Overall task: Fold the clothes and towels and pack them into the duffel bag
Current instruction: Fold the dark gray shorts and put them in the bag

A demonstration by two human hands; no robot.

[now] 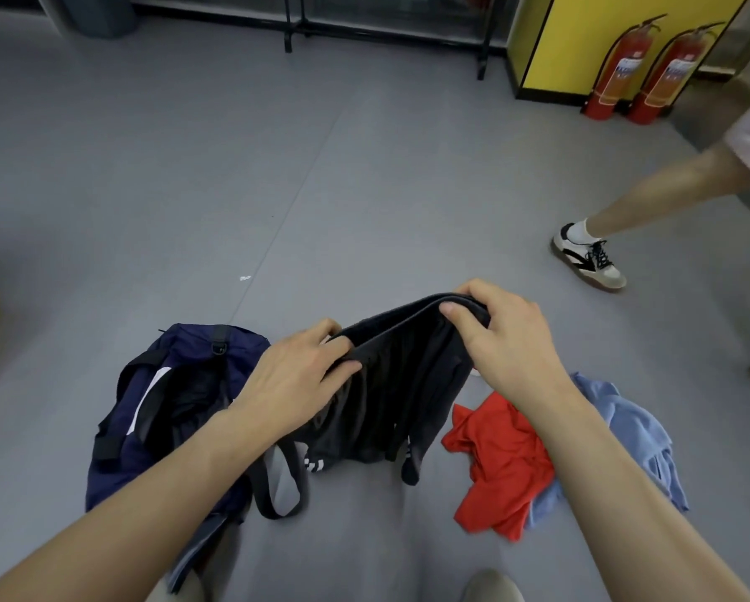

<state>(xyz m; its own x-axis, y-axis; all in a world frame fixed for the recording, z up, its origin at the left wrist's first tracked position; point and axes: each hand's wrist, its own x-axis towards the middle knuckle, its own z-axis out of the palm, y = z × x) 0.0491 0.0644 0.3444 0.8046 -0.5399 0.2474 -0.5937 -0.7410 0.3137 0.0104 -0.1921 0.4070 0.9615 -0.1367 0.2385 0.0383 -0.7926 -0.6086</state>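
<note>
No words, numbers or brand names can be read. Two red fire extinguishers (616,80) stand by a yellow panel at the far right. Each carries a pale label (673,73) with a blue band, but the print is too blurred to make out. A short row of white chevron marks (314,464) sits near the hem of the black garment (408,384), with no letters beside it.

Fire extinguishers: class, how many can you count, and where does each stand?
2. The left fire extinguisher stands on the floor beside the yellow panel, upper right; the right fire extinguisher stands just right of it. None looks hidden.
</note>
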